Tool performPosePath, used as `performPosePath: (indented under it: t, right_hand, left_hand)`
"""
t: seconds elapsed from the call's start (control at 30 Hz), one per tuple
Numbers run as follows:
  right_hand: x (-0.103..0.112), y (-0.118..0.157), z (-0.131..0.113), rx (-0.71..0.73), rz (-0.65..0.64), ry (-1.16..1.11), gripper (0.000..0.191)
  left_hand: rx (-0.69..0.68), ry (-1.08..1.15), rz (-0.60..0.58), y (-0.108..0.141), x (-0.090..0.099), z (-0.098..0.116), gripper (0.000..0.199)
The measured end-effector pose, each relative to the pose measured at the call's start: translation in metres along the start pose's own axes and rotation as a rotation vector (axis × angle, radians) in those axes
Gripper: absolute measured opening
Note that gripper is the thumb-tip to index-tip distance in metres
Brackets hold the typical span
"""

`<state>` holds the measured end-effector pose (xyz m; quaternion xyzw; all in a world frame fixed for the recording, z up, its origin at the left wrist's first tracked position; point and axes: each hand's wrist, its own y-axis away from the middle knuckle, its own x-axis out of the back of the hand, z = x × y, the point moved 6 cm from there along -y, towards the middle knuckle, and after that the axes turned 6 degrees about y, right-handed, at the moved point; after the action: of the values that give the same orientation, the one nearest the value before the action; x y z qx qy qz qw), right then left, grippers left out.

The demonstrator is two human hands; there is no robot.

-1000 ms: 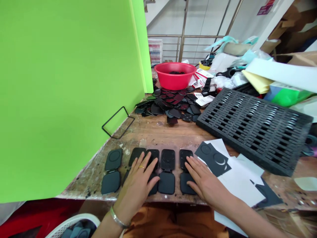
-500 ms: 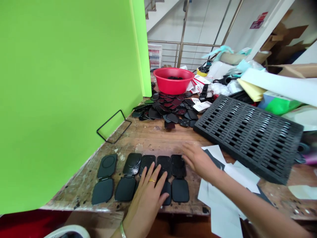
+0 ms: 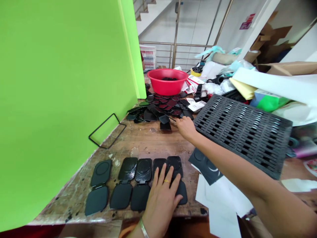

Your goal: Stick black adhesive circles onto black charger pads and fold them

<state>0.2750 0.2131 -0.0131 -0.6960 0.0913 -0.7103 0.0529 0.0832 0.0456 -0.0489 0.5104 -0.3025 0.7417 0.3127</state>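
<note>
Hinged black plates (image 3: 121, 195), each unfolded into two pads, lie in a row along the table's front edge. My left hand (image 3: 162, 195) rests flat over the plates at the right end of the row, fingers spread. Further back, my right hand (image 3: 185, 127) is at the right front of a heap of black plates (image 3: 151, 114), its fingers closed on a dark plate at the heap's edge. Right of the row lie dark sheets with ring shapes (image 3: 204, 165) and white papers (image 3: 223, 205), partly beneath my right forearm.
A green panel (image 3: 61, 99) walls off the left, with a black wire frame (image 3: 107, 130) beside it. A red basin (image 3: 167, 82) stands behind the heap. At right are a slotted black tray (image 3: 242, 132) and piled packaging (image 3: 223, 66).
My right hand has moved from the row's right end back to the heap and taken hold of a plate. My left hand has shifted right along the row. The view has shifted slightly.
</note>
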Motion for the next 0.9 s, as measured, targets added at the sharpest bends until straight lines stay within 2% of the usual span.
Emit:
performPosePath:
  t: [0.13,0.23,0.33,0.5,0.6,0.73,0.83,0.9]
  right_hand:
    - [0.036,0.051,0.020,-0.123,0.103,-0.212,0.036]
    - [0.048,0.102,0.032,-0.193,0.145,-0.419,0.035]
    - [0.039,0.150,0.032,-0.246,0.118,-0.609,0.029]
    - [0.016,0.206,0.010,-0.288,0.079,-0.786,0.021]
    - [0.021,0.227,0.003,-0.274,0.146,-0.710,0.022]
    - [0.041,0.257,0.012,-0.181,0.253,-0.360,0.027]
    - [0.038,0.286,0.037,-0.181,0.224,-0.204,0.033]
    - [0.033,0.306,0.065,-0.278,0.271,-0.138,0.039]
  left_hand:
    - [-0.017,-0.033,-0.015,-0.002,0.000,0.001,0.061]
    - [-0.014,-0.034,-0.018,-0.002,-0.002,0.000,0.061]
    - [-0.014,-0.047,-0.012,-0.002,-0.003,-0.002,0.059]
    - [-0.043,-0.089,0.023,-0.005,0.000,0.001,0.055]
    - [-0.056,-0.114,0.055,-0.009,0.003,0.012,0.058]
    - [-0.131,-0.125,0.069,-0.016,0.002,0.036,0.064]
    - [-0.235,-0.125,0.115,-0.019,-0.003,0.056,0.065]
    - [-0.350,-0.116,0.161,-0.019,-0.011,0.071,0.069]
